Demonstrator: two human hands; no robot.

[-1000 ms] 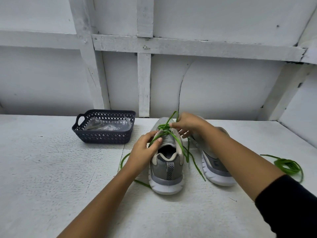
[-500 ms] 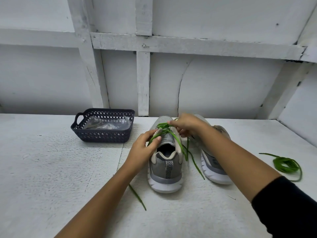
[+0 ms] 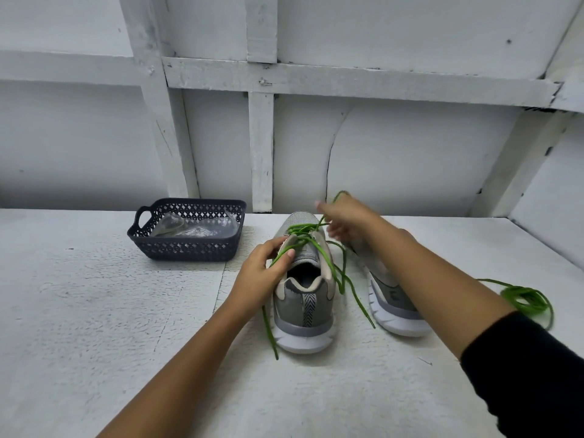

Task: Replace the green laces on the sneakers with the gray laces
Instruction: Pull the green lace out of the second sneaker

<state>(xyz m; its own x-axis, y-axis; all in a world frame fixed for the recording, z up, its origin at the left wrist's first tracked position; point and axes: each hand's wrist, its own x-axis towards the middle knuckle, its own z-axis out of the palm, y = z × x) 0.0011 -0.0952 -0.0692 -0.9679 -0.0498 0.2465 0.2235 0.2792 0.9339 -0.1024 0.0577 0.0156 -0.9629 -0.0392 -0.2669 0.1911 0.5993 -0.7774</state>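
Two grey sneakers stand on the white table with their heels toward me. The left sneaker [image 3: 302, 298] carries a loosened green lace [image 3: 328, 257] whose ends trail down both sides. My left hand [image 3: 262, 273] grips that sneaker's left collar, thumb pressing a lace strand. My right hand [image 3: 344, 221] is raised above the toe area and pinches a loop of the green lace. The right sneaker [image 3: 395, 295] is partly hidden behind my right forearm. A second green lace [image 3: 524, 298] lies coiled on the table at the right.
A dark blue perforated basket [image 3: 186, 248] at the back left holds clear plastic packets [image 3: 189, 227] whose contents I cannot make out. A white wall with wooden beams rises right behind the table. The table [image 3: 94, 311] is white and rough.
My right hand has risen and moved right, drawing the green lace up out of the sneaker. The lace's left end has slid closer to the shoe. My left hand stays on the collar.
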